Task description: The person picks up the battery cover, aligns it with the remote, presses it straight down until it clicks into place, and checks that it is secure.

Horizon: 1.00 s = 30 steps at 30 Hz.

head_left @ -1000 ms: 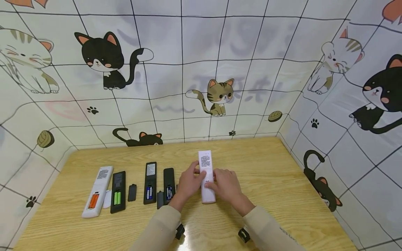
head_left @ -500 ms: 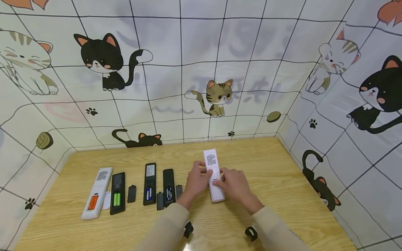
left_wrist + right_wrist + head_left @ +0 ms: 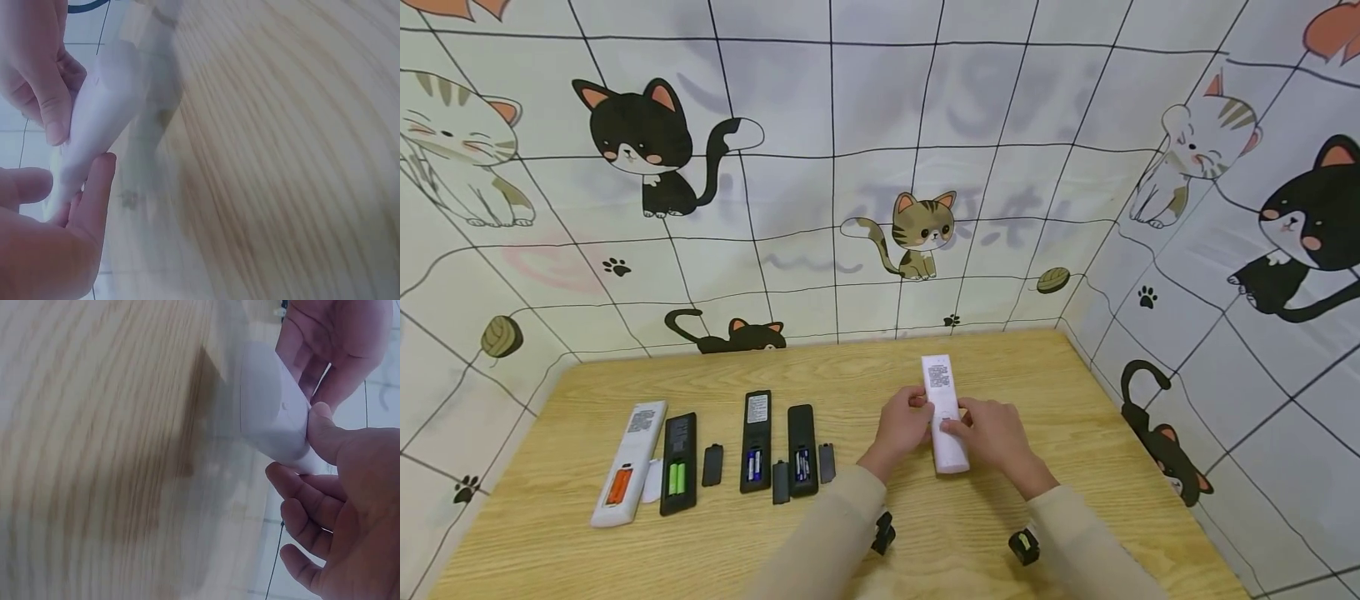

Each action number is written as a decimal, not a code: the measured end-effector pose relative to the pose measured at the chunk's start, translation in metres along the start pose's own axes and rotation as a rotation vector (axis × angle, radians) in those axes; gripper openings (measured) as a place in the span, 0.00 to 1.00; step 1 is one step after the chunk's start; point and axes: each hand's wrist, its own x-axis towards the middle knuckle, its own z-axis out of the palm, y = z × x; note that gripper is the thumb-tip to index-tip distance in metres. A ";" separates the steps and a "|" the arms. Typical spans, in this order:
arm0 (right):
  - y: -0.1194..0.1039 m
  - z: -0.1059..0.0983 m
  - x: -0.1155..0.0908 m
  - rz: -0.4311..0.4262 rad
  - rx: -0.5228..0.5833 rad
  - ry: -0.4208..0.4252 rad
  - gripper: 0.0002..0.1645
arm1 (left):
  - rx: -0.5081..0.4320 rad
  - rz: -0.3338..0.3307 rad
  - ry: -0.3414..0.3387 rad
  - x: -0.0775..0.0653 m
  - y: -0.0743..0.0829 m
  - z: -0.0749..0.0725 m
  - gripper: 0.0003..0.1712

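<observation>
A white remote control (image 3: 951,452) is held back side up over the right half of the table, its printed label toward the far end. My left hand (image 3: 901,423) grips its left edge, thumb along the side. From the right, my right hand (image 3: 1000,432) pinches it, with the thumb on the back near a small mark partway down. In the right wrist view the remote's rounded near end (image 3: 265,403) is raised off the wood, and the right thumb (image 3: 325,428) presses the back while fingers lie below. The left wrist view shows left fingers (image 3: 94,194) supporting its underside.
To the left lie a white remote (image 3: 642,454) with orange batteries, a black remote (image 3: 680,437) with green batteries, and two black remotes (image 3: 757,429) (image 3: 802,425) with blue batteries. Loose battery covers (image 3: 712,465) (image 3: 781,482) (image 3: 827,463) lie beside them. Cat-print cloth walls edge the table.
Both hands have carried the white remote to the right across the table, and it now leans slightly. The small dark cover beside the black remotes has come into full view. The other remotes stay put.
</observation>
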 end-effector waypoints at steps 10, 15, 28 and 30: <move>0.024 -0.006 0.007 0.034 0.009 -0.067 0.22 | -0.131 -0.063 -0.079 0.006 0.004 0.027 0.28; 0.030 -0.003 0.011 0.042 -0.026 -0.103 0.18 | -0.193 -0.087 -0.081 0.008 0.001 0.034 0.33; 0.038 0.006 0.017 0.088 -0.050 -0.095 0.19 | -0.179 -0.036 -0.137 0.007 -0.005 0.038 0.32; 0.039 0.007 0.017 0.092 -0.049 -0.103 0.19 | -0.180 -0.032 -0.163 0.007 -0.005 0.036 0.32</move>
